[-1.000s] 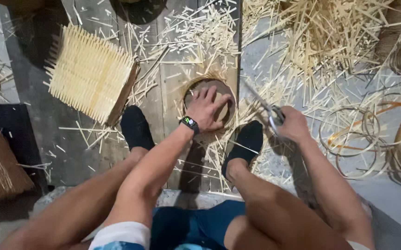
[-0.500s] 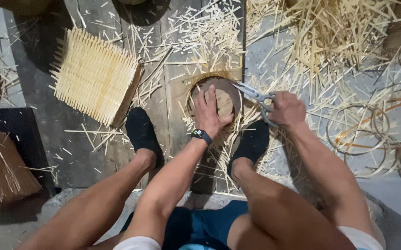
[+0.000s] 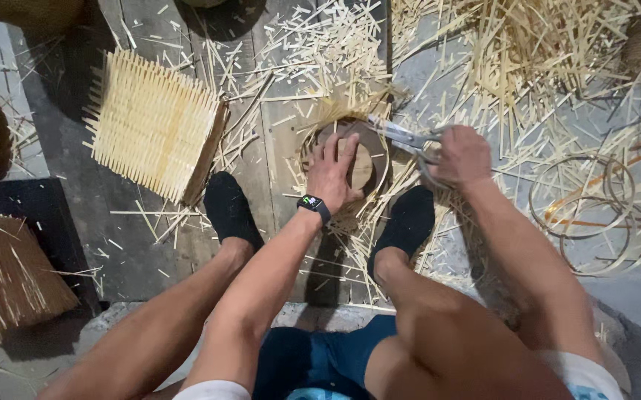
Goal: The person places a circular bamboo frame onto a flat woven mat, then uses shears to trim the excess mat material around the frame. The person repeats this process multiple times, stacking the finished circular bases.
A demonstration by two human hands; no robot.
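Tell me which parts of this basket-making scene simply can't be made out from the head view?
- Round woven piece: its middle is hidden under the left hand.
- Scissors: handles are hidden inside the right hand.
- Brown bundle: cut off by the left edge.
- Bamboo rings: the farthest run off the right edge.

Floor (image 3: 150,237): I saw dark planks and grey concrete.
Woven mat (image 3: 154,122): lay flat, upper left.
Bamboo offcuts (image 3: 513,52): were strewn thickly.
Hoops (image 3: 587,200): lay right, possibly overlapping.
Strip bundle (image 3: 6,278): lay at left edge.
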